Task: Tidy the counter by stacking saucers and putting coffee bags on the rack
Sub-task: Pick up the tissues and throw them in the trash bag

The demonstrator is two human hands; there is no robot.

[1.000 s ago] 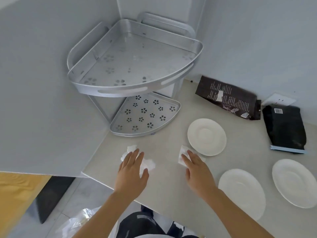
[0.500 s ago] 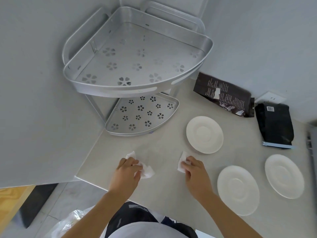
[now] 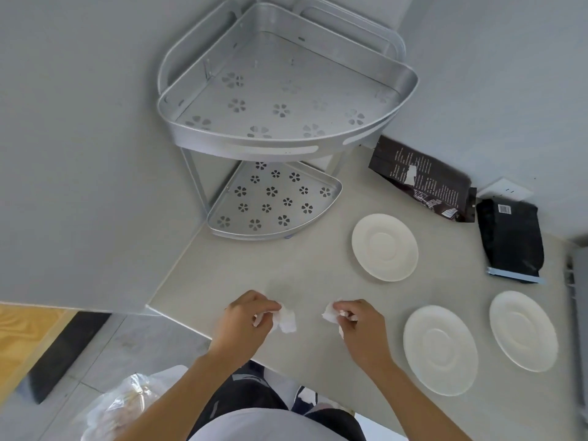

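We see three plain white saucers lying flat and unstacked on the pale tabletop (image 3: 286, 268): one saucer (image 3: 384, 247) in front of the coffee bags, a second saucer (image 3: 440, 350) at the near edge, and a third saucer (image 3: 523, 330) just to its right, none touching another. Two coffee bags lie on their sides along the far wall: a dark brown printed bag (image 3: 423, 179) with a torn white label, and beside it a black bag (image 3: 509, 241) with a pale blue strip at its near end; their ends are very close, and we cannot tell whether they touch. The silver corner rack (image 3: 286, 135) stands in the corner, its two quarter-round tiers pierced with flower cut-outs; both the upper tier and the lower tier (image 3: 273, 202) hold nothing. Near the tabletop's front edge, our left hand (image 3: 246, 323) is curled, pinching a crumpled white tissue (image 3: 286, 321), and our right hand (image 3: 359, 329) is pinching another tissue scrap (image 3: 330, 315).
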